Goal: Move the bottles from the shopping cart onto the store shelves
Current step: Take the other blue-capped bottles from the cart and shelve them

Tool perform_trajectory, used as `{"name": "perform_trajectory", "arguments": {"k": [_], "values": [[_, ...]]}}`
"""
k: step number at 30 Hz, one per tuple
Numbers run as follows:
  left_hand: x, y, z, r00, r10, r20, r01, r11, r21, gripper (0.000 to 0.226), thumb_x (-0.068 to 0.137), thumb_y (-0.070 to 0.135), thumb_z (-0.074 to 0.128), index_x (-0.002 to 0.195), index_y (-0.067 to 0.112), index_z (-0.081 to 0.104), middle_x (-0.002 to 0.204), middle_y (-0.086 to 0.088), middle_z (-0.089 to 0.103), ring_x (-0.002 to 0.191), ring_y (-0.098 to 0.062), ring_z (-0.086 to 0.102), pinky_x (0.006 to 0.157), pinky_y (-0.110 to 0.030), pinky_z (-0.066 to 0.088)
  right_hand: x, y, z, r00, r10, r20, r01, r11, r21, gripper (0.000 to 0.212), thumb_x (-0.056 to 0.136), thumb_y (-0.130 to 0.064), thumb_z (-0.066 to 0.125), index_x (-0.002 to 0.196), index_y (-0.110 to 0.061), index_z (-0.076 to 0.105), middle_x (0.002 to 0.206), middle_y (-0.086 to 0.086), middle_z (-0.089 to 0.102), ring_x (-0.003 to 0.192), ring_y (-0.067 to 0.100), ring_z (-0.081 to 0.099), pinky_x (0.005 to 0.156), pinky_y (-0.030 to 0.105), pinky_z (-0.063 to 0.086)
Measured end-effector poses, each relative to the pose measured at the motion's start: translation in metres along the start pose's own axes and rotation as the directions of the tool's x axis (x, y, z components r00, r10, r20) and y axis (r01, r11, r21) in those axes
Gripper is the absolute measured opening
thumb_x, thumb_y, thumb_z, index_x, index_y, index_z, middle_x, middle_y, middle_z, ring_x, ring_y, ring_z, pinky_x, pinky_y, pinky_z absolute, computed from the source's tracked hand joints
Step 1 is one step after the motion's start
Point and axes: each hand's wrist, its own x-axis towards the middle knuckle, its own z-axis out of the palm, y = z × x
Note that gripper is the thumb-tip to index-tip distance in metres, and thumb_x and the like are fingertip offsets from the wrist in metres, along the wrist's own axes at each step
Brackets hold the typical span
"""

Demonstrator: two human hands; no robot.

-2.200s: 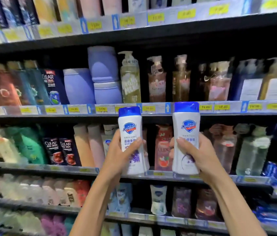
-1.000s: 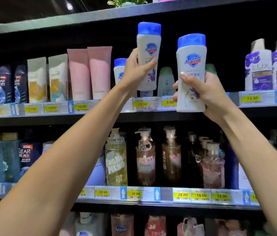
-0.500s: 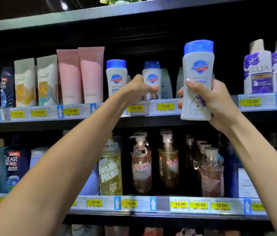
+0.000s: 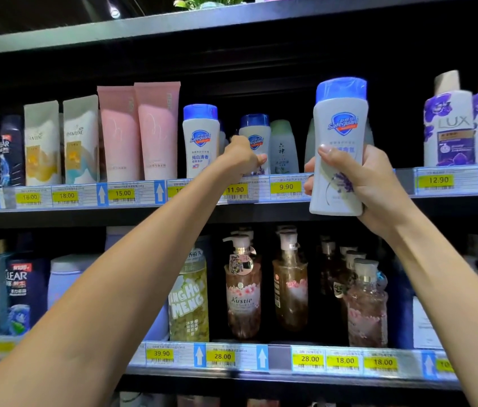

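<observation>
**Two bottles going onto the upper shelf**

The left hand (image 4: 242, 158) curls round a blue-capped bottle (image 4: 255, 136) standing on the upper shelf (image 4: 349, 205), beside a matching Safeguard bottle (image 4: 201, 141). Best to settle its base flat and label forward before letting go. The right hand (image 4: 361, 183) grips the second bottle (image 4: 339, 148) upright, in front of the shelf edge; it should go into the gap beside the pale green bottle (image 4: 283, 148).

upper shelf (image 4: 261, 214) w/ safeguard bottles (image 4: 201, 141), pink tubes (image 4: 139, 130), lux bottles (image 4: 449, 127); lower shelf (image 4: 279, 377) w/ pump bottles (image 4: 242, 289).
</observation>
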Motion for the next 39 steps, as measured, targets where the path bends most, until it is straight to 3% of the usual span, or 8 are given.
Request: {"name": "perform_trajectory", "arguments": {"k": [5,10,12,14,16,18,22,39], "values": [[-0.005,0.0,-0.004,0.999,-0.045,0.028,0.046,0.999,-0.012,0.04,0.098,0.026,0.052,0.127,-0.002,0.046,0.101,-0.009,0.05,0.092,-0.022,0.046,0.072,-0.025,0.04,-0.003,-0.002,0.001,1.0,0.011,-0.012,-0.011,1.0,0.004,0.038,0.077,-0.034,0.068,0.099,-0.005,0.059,0.076,0.001,0.07,0.063,0.018,0.069,0.056,0.027,0.055],[-0.039,0.004,-0.005,0.942,0.288,-0.174,-0.23,0.928,0.292,0.043,0.099,0.029,0.049,0.126,-0.003,0.041,0.11,-0.017,0.057,0.103,-0.029,0.056,0.071,-0.031,0.04,-0.001,-0.008,0.0,1.0,0.01,-0.012,-0.01,1.0,0.001,0.031,0.08,-0.032,0.065,0.095,-0.005,0.06,0.075,0.002,0.069,0.06,0.016,0.068,0.056,0.028,0.055],[-0.062,-0.006,-0.005,0.778,0.576,-0.249,-0.463,0.795,0.392,0.039,0.098,0.025,0.05,0.127,-0.001,0.044,0.109,-0.016,0.06,0.101,-0.029,0.058,0.074,-0.034,0.044,0.003,-0.013,0.001,1.0,-0.007,-0.024,0.007,1.0,0.004,0.024,0.085,-0.027,0.063,0.095,-0.005,0.058,0.075,0.003,0.068,0.059,0.016,0.067,0.056,0.028,0.055],[-0.08,-0.025,-0.009,0.497,0.85,-0.177,-0.682,0.508,0.526,0.032,0.094,0.015,0.054,0.121,-0.003,0.054,0.116,-0.018,0.062,0.106,-0.031,0.059,0.084,-0.037,0.049,0.011,-0.019,0.003,0.999,-0.027,-0.043,0.027,1.0,-0.016,0.023,0.09,-0.022,0.061,0.1,-0.002,0.057,0.075,0.004,0.066,0.057,0.015,0.067,0.056,0.027,0.055],[-0.084,-0.051,-0.019,0.259,0.966,0.03,-0.752,0.182,0.634,0.029,0.089,0.009,0.057,0.113,-0.006,0.063,0.118,-0.022,0.063,0.108,-0.034,0.062,0.092,-0.039,0.05,0.023,-0.026,0.005,0.997,-0.048,-0.056,0.044,0.997,-0.056,0.025,0.091,-0.022,0.061,0.104,-0.001,0.056,0.077,0.006,0.066,0.057,0.015,0.067,0.057,0.028,0.055],[-0.078,-0.074,-0.03,0.157,0.961,0.23,-0.742,-0.039,0.669,0.032,0.086,0.012,0.061,0.113,-0.003,0.067,0.122,-0.023,0.062,0.11,-0.034,0.062,0.096,-0.044,0.049,0.036,-0.031,0.009,0.996,-0.065,-0.057,0.061,0.995,-0.077,0.027,0.091,-0.022,0.062,0.108,-0.003,0.055,0.081,0.009,0.065,0.06,0.017,0.067,0.06,0.029,0.055],[-0.063,-0.094,-0.043,0.115,0.924,0.364,-0.748,-0.161,0.644,0.036,0.084,0.018,0.063,0.115,0.001,0.067,0.125,-0.02,0.06,0.114,-0.034,0.06,0.097,-0.046,0.049,0.065,-0.03,0.025,0.992,-0.092,-0.087,0.082,0.99,-0.113,0.032,0.086,-0.022,0.069,0.112,-0.009,0.056,0.095,0.005,0.067,0.077,0.01,0.068,0.067,0.023,0.054],[-0.064,-0.099,-0.042,0.115,0.951,0.288,-0.772,-0.097,0.628,0.033,0.088,0.019,0.057,0.112,-0.001,0.068,0.127,-0.018,0.059,0.116,-0.031,0.059,0.099,-0.04,0.048,0.092,0.009,0.059,0.914,0.404,0.044,-0.311,0.764,-0.565,0.05,0.063,-0.033,0.085,0.102,-0.005,0.068,0.094,0.006,0.072,0.092,0.019,0.067,0.088,0.038,0.052]]}}
